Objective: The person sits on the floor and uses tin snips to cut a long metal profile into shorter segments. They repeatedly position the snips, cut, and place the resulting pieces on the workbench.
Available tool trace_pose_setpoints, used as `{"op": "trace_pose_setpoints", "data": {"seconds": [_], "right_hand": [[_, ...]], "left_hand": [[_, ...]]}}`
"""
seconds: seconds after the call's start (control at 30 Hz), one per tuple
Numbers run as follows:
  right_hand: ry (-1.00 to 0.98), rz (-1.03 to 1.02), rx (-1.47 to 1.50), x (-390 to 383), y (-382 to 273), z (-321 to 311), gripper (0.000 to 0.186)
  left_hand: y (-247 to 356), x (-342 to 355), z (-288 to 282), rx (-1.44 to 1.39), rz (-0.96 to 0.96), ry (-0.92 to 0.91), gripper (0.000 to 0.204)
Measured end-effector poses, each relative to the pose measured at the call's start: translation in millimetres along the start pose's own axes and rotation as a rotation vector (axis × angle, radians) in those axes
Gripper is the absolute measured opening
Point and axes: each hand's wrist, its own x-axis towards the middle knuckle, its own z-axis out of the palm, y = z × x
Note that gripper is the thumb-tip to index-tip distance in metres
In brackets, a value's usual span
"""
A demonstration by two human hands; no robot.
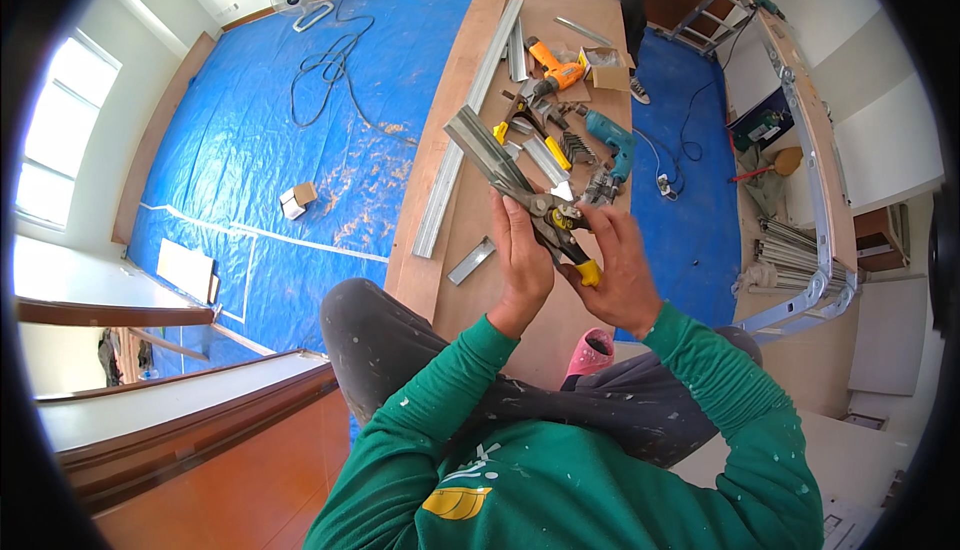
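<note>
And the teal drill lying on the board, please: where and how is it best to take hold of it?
Probably by its handle, from the near right. The teal drill lies with its chuck pointing away from the person and its handle bending back toward them, beside the board's right edge; metal pieces crowd its left.

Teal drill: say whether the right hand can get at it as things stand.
Probably yes: the teal drill lies beyond the right hand, its upper side uncovered. That hand holds the snips, though, so it would likely need freeing first.
</note>
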Motion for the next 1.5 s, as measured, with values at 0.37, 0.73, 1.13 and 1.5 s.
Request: {"op": "trace_pose_setpoints", "data": {"seconds": [0.37, 0.73, 1.13, 1.5], "right_hand": [[-0.018, -0.029, -0.089, 4.1, 3.2, -11.8, 0.083], [-0.08, -0.014, 0.021, 7.0, 2.7, -16.7, 0.079], [-0.164, 0.069, 0.145, 5.7, 15.5, -20.9, 0.067], [-0.269, 0.14, 0.171, 0.1, 22.8, -13.4, 0.073]], "left_hand": [[-5.0, 2.5, -1.2, -0.041, 0.016, 0.004, 0.035], [-15.8, 5.6, -11.7, -0.067, 0.013, -0.06, 0.039], [-9.3, 0.2, -15.2, 0.126, -0.078, -0.14, 0.05], [-29.6, 0.1, -12.0, 0.241, -0.008, -0.035, 0.059]]}}
